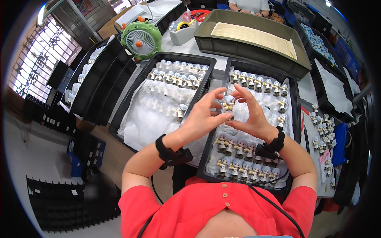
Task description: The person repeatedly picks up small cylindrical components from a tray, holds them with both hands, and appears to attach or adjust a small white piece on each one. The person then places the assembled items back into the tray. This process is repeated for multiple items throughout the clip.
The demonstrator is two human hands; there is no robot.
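A small figurine (229, 102) with pale blue-grey hair stands upright between my two hands, above the right tray (293, 103). My left hand (204, 113) curls in from its left side, thumb near its base and fingers at its upper part. From the other side my right hand (253, 115) curves round it, fingertips near the top and thumb low. Exact fingertip contact is partly hidden. Similar figurines (260, 84) stand in rows along the tray's far end, with more figurines (240, 148) at its near end, on white plastic sheeting.
To the left, another black tray (121, 115) holds figurines and plastic sheeting. Behind are a green fan (142, 41), a tape dispenser (184, 33) and a large olive bin (254, 49). Loose figurines (323, 129) lie at the right. A person (250, 6) sits across the table.
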